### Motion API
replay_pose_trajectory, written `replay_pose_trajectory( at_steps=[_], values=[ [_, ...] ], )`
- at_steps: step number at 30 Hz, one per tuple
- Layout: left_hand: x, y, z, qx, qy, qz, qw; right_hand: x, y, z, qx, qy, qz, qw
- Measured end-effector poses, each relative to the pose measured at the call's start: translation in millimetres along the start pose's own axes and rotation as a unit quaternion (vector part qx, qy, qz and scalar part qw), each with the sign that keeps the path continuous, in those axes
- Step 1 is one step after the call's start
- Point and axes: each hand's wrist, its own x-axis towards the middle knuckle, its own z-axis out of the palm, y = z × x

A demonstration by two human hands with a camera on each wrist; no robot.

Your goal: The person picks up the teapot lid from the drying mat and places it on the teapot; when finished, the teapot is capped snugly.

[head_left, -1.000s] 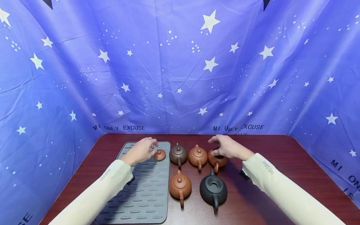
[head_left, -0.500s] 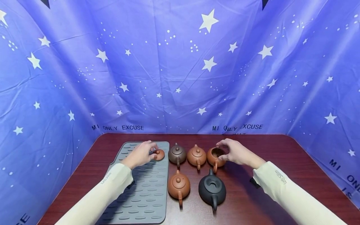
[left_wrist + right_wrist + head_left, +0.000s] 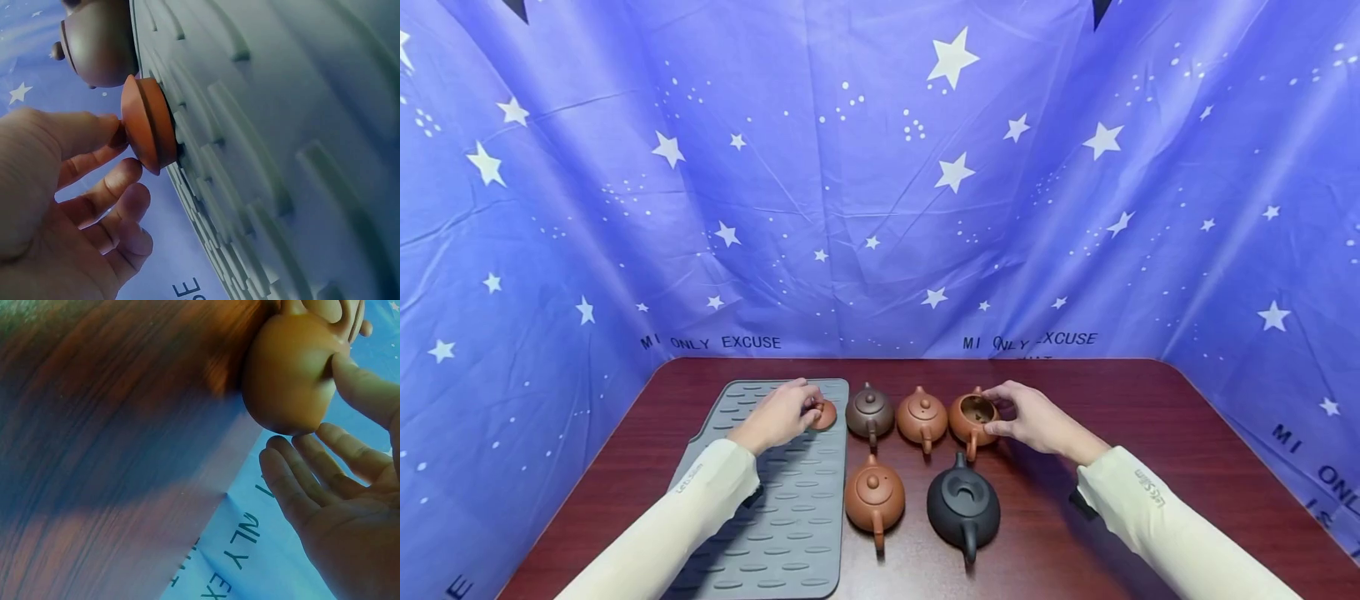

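Note:
On the grey mat (image 3: 790,533) lies a small orange-brown teapot lid (image 3: 147,125). Its round knob is pinched between the thumb and index finger of my left hand (image 3: 781,412), whose other fingers curl loosely beside it. The lid's rim touches the mat. To the right, an orange-brown teapot (image 3: 964,428) stands lidless, its dark opening facing up. My right hand (image 3: 1037,419) holds this pot at its right side, thumb near the handle side and fingers on the far side. In the right wrist view, the thumb and fingertips meet the body of the teapot (image 3: 287,375).
A dark brown teapot (image 3: 869,408) and an orange-brown one (image 3: 921,414) stand left of the lidless pot. Nearer are another orange-brown teapot (image 3: 875,500) and a black teapot (image 3: 964,504). Starry blue cloth (image 3: 850,208) hangs around the dark red table (image 3: 1075,533).
My right hand has moved down and right from above the lidless teapot to its side, uncovering the opening. My left hand has closed in on the lid's knob.

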Motion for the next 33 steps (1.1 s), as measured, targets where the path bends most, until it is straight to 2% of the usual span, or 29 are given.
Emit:
replay_pose_trajectory(
  at_steps=[15,21,26,30,33],
  values=[
    [0.2,1.4,1.4,-0.005,0.013,0.005,0.9999,-0.1,-2.7,-0.6,0.004,-0.007,0.002,1.000],
    [8.3,4.4,-10.6,-0.002,0.053,0.015,0.9985,1.6,-3.5,-0.1,0.004,-0.013,0.002,1.000],
    [24.7,26.4,-27.3,0.000,0.073,0.063,0.9954,3.1,-2.9,0.1,0.000,-0.019,0.001,1.000],
    [43.6,58.0,-31.2,0.006,0.079,0.117,0.9899,3.0,-2.3,0.1,-0.002,-0.017,0.003,1.000],
    [58.2,84.9,-31.0,0.013,0.070,0.152,0.9859,3.1,-2.9,0.8,0.005,-0.016,0.005,1.000]
  ],
)
